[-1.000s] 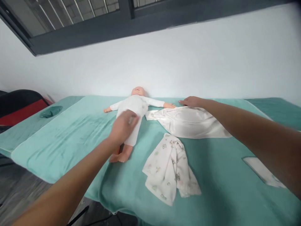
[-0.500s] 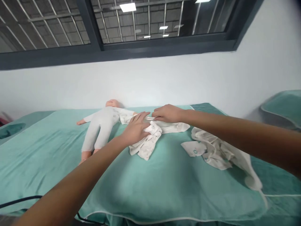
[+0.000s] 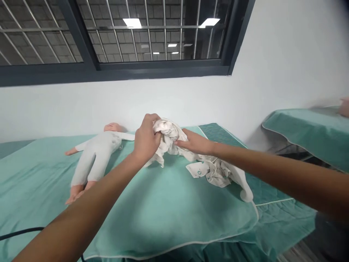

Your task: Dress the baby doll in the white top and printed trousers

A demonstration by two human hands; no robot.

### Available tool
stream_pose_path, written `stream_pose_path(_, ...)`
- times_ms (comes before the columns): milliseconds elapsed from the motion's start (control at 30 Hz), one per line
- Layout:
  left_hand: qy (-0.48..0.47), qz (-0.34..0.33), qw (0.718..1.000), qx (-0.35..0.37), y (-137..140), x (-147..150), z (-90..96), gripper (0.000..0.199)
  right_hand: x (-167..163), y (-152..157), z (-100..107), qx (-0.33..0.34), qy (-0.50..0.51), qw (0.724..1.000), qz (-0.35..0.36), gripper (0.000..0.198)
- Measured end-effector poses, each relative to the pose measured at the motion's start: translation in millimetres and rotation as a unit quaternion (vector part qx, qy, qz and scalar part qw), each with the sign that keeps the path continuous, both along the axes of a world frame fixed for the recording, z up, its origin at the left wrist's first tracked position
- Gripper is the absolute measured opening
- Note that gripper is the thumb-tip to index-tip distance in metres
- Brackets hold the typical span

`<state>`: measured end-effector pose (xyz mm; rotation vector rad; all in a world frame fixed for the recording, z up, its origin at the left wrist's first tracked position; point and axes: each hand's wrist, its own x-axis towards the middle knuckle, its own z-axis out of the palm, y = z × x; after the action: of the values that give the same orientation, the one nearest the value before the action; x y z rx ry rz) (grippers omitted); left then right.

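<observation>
My left hand [image 3: 147,137] is closed round one end of a bunched white printed baby garment [image 3: 169,131], lifted off the green cover. Against the garment's right side, my right hand [image 3: 195,142] grips its folds, thumb toward me. Further right and nearer me, a second crumpled pile of white baby clothes [image 3: 218,174] lies on the cover; where it meets the held garment is partly hidden. On the left, a baby doll [image 3: 95,153] in a white outfit lies on its back, its head toward the wall, arms spread and feet toward me.
A green padded cover [image 3: 152,211] with pale piping spreads over the table. Behind it stand a white wall [image 3: 109,105] and a dark-framed barred window [image 3: 158,71]. Another green-covered table [image 3: 305,127] is at the right. A black cable [image 3: 21,231] runs at lower left.
Both hands have gathered and raised the garment, which lay flatter before; the left hand has closed on it. The view has swung right, so the doll appears further left.
</observation>
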<state>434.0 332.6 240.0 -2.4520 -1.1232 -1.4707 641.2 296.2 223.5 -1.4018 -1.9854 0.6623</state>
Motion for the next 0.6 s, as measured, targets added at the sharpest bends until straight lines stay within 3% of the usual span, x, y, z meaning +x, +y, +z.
stream_pose_path(67,-0.113,-0.025,0.993,-0.017,-7.6,5.1,3.2,0.049,-18.4,-2.7,-15.7,-0.036,0.153,0.987,0.025,0.058)
stream_pose_path(167,-0.177,-0.055,0.980,-0.067,-19.3,4.7,1.0,0.046,-49.4,-1.7,-36.4,-0.137,0.362,0.920,0.061,0.049)
stream_pose_path(267,-0.127,-0.070,0.984,-0.107,-26.4,-7.9,-15.5,0.038,-78.6,4.6,-48.2,-0.244,0.511,0.821,0.073,0.039)
stream_pose_path(367,-0.016,-0.044,0.989,-0.141,-27.6,-29.4,-44.2,0.061,-104.8,13.3,-54.1,-0.294,0.576,0.757,0.093,0.039)
stream_pose_path(467,0.081,0.015,0.981,-0.174,-25.9,-55.6,-72.3,0.084,-127.6,19.9,-63.3,-0.312,0.590,0.735,0.115,0.039)
stream_pose_path(600,0.111,0.062,0.973,-0.194,-25.9,-97.6,-94.7,0.060,-144.2,22.4,-85.8,-0.357,0.546,0.728,0.213,0.034)
